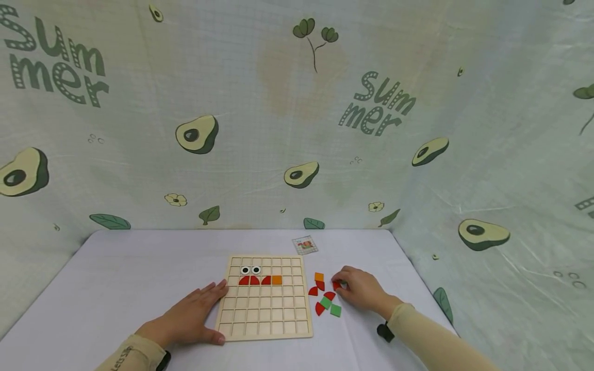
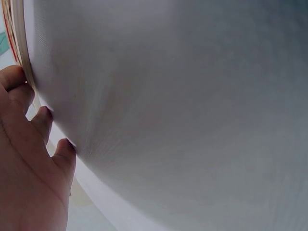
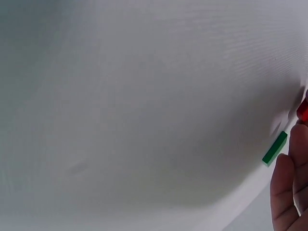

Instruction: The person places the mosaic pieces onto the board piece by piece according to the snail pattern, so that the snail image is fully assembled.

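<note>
A wooden grid board [image 1: 257, 314] lies on the table. Two round eye pieces [image 1: 250, 270] sit in one of its rows, with red quarter-round pieces [image 1: 244, 281] and an orange square [image 1: 277, 280] in the row below. My left hand [image 1: 197, 314] rests at the board's left edge, fingers spread and touching it; the left wrist view shows the fingertips [image 2: 14, 74] against the rim. Right of the board, my right hand [image 1: 361, 289] pinches a red piece [image 1: 336, 284] at its fingertips. Fingers partly hide that piece, also in the right wrist view.
Between board and right hand lie loose pieces: an orange square [image 1: 319, 276], several red quarter-rounds [image 1: 313, 291] and two green squares [image 1: 335, 310]. Behind the board is a small picture card [image 1: 305, 245]. A patterned cloth [image 1: 250, 196] hangs behind the white table [image 1: 148, 268].
</note>
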### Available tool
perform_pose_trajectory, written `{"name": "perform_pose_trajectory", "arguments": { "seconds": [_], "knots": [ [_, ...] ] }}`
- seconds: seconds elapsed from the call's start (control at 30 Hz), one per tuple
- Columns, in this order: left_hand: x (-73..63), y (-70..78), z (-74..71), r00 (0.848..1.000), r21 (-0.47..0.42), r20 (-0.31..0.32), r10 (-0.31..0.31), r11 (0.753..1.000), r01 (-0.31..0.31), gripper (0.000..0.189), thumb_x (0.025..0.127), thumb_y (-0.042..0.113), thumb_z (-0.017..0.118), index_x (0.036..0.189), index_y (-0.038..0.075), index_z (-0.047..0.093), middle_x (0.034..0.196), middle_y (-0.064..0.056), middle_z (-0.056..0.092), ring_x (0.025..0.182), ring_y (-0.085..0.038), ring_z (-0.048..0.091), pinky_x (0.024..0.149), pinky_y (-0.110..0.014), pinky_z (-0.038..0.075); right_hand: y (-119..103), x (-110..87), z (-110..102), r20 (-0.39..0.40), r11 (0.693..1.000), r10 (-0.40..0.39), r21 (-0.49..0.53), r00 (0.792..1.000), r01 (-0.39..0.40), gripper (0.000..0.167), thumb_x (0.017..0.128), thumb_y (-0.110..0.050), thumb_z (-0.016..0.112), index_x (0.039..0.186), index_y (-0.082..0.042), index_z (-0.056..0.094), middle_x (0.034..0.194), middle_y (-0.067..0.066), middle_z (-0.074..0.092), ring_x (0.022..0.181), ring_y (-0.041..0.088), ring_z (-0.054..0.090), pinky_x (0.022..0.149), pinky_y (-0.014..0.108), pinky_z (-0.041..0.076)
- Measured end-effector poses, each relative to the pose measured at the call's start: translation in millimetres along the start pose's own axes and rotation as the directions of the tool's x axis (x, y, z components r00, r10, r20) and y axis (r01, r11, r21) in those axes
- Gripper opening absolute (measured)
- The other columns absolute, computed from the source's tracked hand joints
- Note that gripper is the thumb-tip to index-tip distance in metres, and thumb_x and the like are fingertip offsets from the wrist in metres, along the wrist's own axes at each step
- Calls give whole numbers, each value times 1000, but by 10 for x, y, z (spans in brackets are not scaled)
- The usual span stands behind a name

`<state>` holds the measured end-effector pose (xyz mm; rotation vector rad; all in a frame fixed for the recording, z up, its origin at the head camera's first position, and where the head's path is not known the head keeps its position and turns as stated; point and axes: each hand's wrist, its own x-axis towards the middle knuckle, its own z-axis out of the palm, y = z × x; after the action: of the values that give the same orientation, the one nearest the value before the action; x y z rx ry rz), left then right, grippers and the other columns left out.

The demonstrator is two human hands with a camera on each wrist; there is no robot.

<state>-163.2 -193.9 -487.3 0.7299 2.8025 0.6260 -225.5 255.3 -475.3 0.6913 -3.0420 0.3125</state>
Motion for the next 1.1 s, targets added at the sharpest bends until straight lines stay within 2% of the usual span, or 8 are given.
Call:
{"name": "perform_pose_trajectory", "arguments": {
  "seconds": [0.4,0.77,0.9,1.1],
  "knots": [
    [0,-4,8,1000,1,9,-21,1000,21,122,60,74,77,150,0,40,159,-15,31,143,-41,30,114,-62,24,-18,-4,-17,-6,1000,4,9,1000,-4,25,87,-25,78,111,-20,74,100,-10,64,80,7,54,76,31,56],
    [-3,22,-11,1000,3,11,3,1000,-3,121,60,73,78,149,-1,41,158,-16,32,142,-43,31,112,-64,26,6,14,-25,-35,999,-32,-7,999,32,29,85,-26,81,112,-19,74,99,-10,64,86,11,59,81,33,57],
    [-4,18,-10,1000,4,14,-7,1000,7,121,61,72,78,149,-1,41,159,-16,32,142,-42,32,113,-63,26,-9,57,-55,-42,999,-44,-27,998,43,29,85,-27,81,113,-20,75,99,-11,64,87,9,59,81,32,57],
    [1,26,-19,1000,-1,18,-14,1000,14,121,61,72,78,149,0,41,159,-16,32,142,-42,31,113,-63,26,-126,196,-113,-27,997,-79,2,996,79,28,87,-26,79,113,-18,75,98,-11,64,85,9,58,78,29,56]
  ]
}}
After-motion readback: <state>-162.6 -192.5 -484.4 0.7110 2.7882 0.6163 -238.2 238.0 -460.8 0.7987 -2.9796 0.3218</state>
